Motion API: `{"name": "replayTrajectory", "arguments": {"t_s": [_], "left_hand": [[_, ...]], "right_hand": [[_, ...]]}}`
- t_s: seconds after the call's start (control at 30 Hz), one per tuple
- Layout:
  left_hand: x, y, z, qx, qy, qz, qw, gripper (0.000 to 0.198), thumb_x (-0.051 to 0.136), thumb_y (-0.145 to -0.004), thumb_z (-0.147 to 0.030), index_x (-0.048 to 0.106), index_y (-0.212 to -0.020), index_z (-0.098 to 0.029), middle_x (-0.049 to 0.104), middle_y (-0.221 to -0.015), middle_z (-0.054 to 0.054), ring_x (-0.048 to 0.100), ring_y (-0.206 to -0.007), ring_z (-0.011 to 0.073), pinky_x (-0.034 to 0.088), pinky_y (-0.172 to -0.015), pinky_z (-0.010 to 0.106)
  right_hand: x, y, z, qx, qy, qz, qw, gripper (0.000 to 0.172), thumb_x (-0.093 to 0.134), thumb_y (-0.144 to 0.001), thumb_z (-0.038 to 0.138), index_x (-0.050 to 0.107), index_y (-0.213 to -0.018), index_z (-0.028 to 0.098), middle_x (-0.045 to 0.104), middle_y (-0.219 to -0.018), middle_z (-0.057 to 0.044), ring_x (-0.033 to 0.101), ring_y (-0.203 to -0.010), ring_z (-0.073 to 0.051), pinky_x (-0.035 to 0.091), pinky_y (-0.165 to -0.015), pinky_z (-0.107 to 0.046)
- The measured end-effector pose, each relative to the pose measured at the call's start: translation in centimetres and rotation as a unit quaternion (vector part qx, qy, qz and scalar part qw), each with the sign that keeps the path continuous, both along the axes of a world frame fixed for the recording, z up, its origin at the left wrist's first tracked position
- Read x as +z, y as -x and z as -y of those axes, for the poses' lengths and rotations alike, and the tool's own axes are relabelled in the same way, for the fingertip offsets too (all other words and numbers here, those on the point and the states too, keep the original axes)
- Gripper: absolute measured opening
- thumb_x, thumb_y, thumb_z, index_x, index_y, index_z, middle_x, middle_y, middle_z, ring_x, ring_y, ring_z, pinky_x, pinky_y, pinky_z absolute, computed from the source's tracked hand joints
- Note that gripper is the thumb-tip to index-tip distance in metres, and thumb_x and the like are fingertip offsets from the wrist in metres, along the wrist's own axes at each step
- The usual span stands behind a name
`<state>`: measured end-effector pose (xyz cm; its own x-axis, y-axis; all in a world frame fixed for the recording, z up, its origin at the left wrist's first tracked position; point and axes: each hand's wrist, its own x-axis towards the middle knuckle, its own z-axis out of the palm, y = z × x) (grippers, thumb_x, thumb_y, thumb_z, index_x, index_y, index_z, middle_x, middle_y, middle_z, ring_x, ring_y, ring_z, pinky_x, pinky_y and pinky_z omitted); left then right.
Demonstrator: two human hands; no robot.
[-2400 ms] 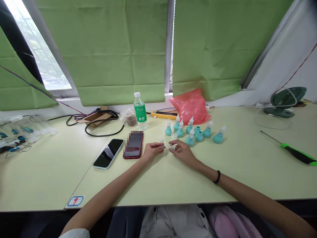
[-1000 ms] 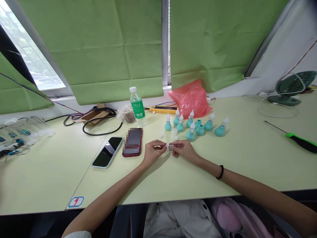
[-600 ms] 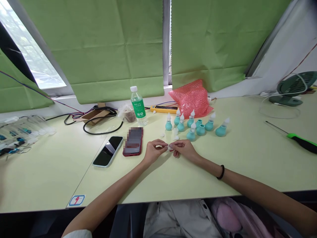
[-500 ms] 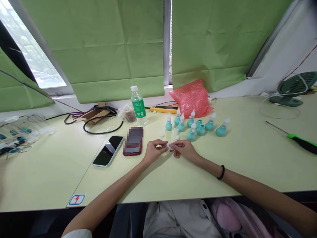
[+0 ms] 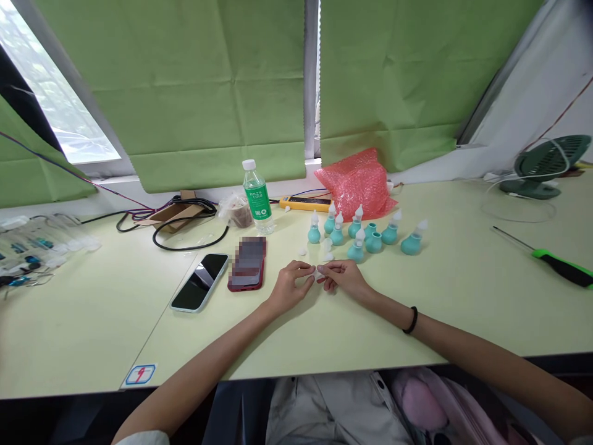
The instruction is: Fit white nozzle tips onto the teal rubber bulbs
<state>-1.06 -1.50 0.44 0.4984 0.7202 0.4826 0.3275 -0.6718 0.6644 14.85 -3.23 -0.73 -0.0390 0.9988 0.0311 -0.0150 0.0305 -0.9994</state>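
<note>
Pinches a small white piece in the right hand, this side of the turquoise bulbs; has the left hand just leftward, its grip impossible to tell, the piece's long axis unclear.

Pale surface: red-cased phone left of my left grip; teal bulbs beyond my right grip; screwdriver farther right.

Small, translucent-white piece, just below and right of frame centre; pinched in fingertips of right hand, left hand's fingertips at its left side; partly covered, exact shape unclear.
</note>
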Motion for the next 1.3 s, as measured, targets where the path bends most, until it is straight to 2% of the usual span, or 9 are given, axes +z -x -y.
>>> {"name": "replayTrajectory", "arguments": {"t_s": [0.23,0.33,0.47,0.53,0.6,0.8,0.9,1.13,1.3], "left_hand": [[0.3,-0.3,0.7,-0.029,0.064,0.032,0.997,0.022,0.049,-0.071,-0.023,0.064,-0.086,-0.018,0.059,-0.090,0.008,0.053,-0.085,0.0191,0.041,-0.077,0.029],[0.6,-0.1,0.4,-0.039,0.162,0.085,0.982,0.023,0.051,-0.070,-0.028,0.064,-0.085,-0.017,0.059,-0.090,0.008,0.054,-0.082,0.0187,0.044,-0.071,0.028],[0.5,0.1,-0.5,-0.051,0.356,0.207,0.910,0.027,0.055,-0.065,-0.033,0.063,-0.080,-0.012,0.060,-0.081,0.008,0.055,-0.077,0.0188,0.047,-0.065,0.030],[0.3,0.2,-0.9,-0.066,0.419,0.241,0.873,0.029,0.057,-0.064,-0.033,0.062,-0.081,-0.011,0.060,-0.081,0.008,0.055,-0.075,0.0188,0.048,-0.063,0.031],[0.1,0.2,-1.0,-0.084,0.453,0.244,0.853,0.030,0.058,-0.063,-0.033,0.061,-0.082,-0.010,0.060,-0.080,0.009,0.056,-0.070,0.0179,0.048,-0.060,0.031],[0.5,0.2,-0.8,-0.080,0.458,0.182,0.866,0.028,0.060,-0.060,-0.034,0.061,-0.072,-0.009,0.057,-0.066,0.007,0.051,-0.052,0.0103,0.044,-0.050,0.024],[0.7,0.3,-0.9,-0.093,0.475,0.155,0.861,0.026,0.061,-0.059,-0.033,0.061,-0.068,-0.009,0.058,-0.064,0.007,0.051,-0.051,0.0103,0.043,-0.048,0.023],[0.3,0.7,-1.4,-0.120,0.500,0.167,0.841,0.021,0.064,-0.057,-0.026,0.063,-0.067,-0.007,0.061,-0.064,0.009,0.054,-0.053,0.0121,0.044,-0.054,0.025],[0.4,0.6,-1.2,-0.130,0.515,0.162,0.831,0.027,0.066,-0.056,-0.022,0.064,-0.078,-0.007,0.063,-0.071,0.010,0.057,-0.061,0.0139,0.046,-0.067,0.029]], "right_hand": [[0.1,0.0,0.2,-0.007,-0.018,-0.003,1.000,0.033,0.060,-0.059,0.042,0.061,-0.070,0.011,0.059,-0.053,-0.003,0.053,-0.040,-0.010,0.042,-0.039,-0.021],[0.4,0.1,0.2,0.003,-0.027,0.003,1.000,0.031,0.060,-0.060,0.041,0.061,-0.069,0.012,0.058,-0.050,-0.002,0.052,-0.040,-0.010,0.043,-0.040,-0.021],[1.0,0.6,0.6,0.025,-0.057,0.012,0.998,0.029,0.059,-0.061,0.040,0.061,-0.075,0.013,0.058,-0.052,0.000,0.052,-0.043,-0.009,0.044,-0.044,-0.022],[1.1,0.7,0.7,0.032,-0.066,0.017,0.997,0.029,0.058,-0.062,0.039,0.061,-0.077,0.014,0.057,-0.052,0.000,0.051,-0.044,-0.009,0.045,-0.044,-0.022],[1.0,0.8,0.8,0.029,-0.067,0.020,0.997,0.030,0.057,-0.063,0.040,0.060,-0.077,0.014,0.057,-0.053,0.000,0.051,-0.045,-0.009,0.045,-0.045,-0.022],[0.6,0.6,0.7,0.008,-0.077,0.047,0.996,0.031,0.056,-0.064,0.042,0.061,-0.077,0.014,0.055,-0.052,0.000,0.049,-0.044,-0.008,0.044,-0.045,-0.022],[0.6,0.7,0.9,0.014,-0.085,0.063,0.994,0.031,0.055,-0.064,0.042,0.061,-0.076,0.014,0.055,-0.054,0.000,0.049,-0.046,-0.008,0.044,-0.044,-0.022],[0.4,0.7,1.2,0.024,-0.105,0.089,0.990,0.028,0.054,-0.066,0.039,0.062,-0.077,0.014,0.057,-0.056,-0.002,0.049,-0.046,-0.009,0.043,-0.043,-0.023],[0.6,0.3,1.0,0.010,-0.195,0.187,0.963,0.022,0.051,-0.070,0.035,0.063,-0.078,0.018,0.063,-0.070,-0.005,0.055,-0.058,-0.013,0.045,-0.052,-0.025]]}}
